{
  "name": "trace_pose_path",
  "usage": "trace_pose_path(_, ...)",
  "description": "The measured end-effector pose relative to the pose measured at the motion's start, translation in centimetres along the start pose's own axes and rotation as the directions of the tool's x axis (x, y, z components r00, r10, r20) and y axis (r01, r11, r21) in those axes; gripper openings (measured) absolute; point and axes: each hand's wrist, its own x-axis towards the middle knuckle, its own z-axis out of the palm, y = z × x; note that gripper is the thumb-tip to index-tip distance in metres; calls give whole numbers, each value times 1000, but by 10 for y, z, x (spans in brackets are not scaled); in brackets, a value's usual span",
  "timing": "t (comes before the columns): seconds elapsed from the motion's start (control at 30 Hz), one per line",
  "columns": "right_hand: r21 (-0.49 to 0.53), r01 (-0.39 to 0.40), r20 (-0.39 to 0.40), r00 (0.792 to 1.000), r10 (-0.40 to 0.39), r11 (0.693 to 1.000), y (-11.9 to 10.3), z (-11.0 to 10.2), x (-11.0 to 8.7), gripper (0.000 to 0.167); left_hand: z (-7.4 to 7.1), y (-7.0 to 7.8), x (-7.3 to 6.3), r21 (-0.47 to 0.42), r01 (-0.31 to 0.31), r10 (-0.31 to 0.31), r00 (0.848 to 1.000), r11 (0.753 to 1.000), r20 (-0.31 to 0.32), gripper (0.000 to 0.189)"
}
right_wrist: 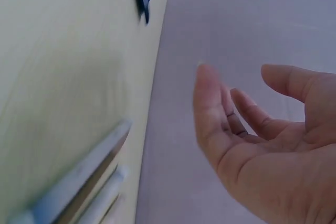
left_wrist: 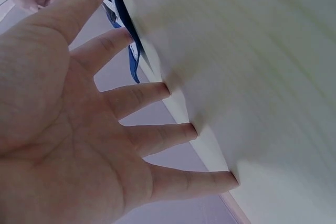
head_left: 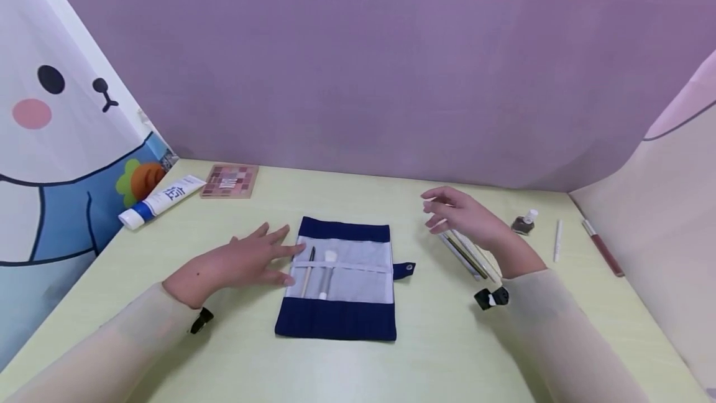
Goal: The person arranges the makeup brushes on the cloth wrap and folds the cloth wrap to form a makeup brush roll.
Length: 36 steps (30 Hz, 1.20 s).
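A navy and grey fabric brush roll point(head_left: 337, 320) lies unfolded in front of me, its snap tab point(head_left: 404, 270) pointing right. Under its white elastic band sit a slim dark-tipped brush point(head_left: 308, 273) and a makeup brush point(head_left: 327, 277) with white bristles. My left hand point(head_left: 240, 261) spreads its fingers at the roll's left edge, the thumb and index finger overlapping it; in the left wrist view the other fingertips point(left_wrist: 190, 130) rest on the table. Loosely bent and holding nothing, my right hand point(head_left: 472, 219) hovers above several slender pen-like sticks point(head_left: 467, 255), partly hidden by the wrist.
At the back left are a white and blue tube point(head_left: 168, 199) and an eyeshadow palette point(head_left: 230, 181). Toward the right lie a small dark bottle point(head_left: 524, 222) with a white cap, a thin white stick point(head_left: 557, 240) and a reddish-brown tube point(head_left: 604, 250) by the table's edge.
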Motion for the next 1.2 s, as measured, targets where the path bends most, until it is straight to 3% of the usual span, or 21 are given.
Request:
trace_pose_path(0.2, -84, -48, -32, 998, 45, 995, 15, -13, -6, 54, 0, -1, 0, 10, 1, -1, 1000, 1000, -3, 76)
trace_pose_path(0.47, -108, -104, 13, 994, 106, 989, 32, -17, -8, 53, 0, -2, 0, 13, 0, 0, 1000, 1000, -3, 76)
trace_pose_path(0.77, -176, -98, 5, 995, 100, 980, 34, -16, -6, 46, 1, -3, 0, 7, 2, -2, 1000, 1000, -1, 76)
trace_pose_path(0.97, -264, -93, -1, 995, 96, 960, 32, -15, -8, 41, 1, -2, 0, 10, 3, -3, 1000, 1000, 2, 76)
trace_pose_path(1.2, -407, -73, -41, 997, 62, 911, 29, -8, -9, 34, 1, -1, 1, 10, 2, -2, 1000, 1000, 1, 76)
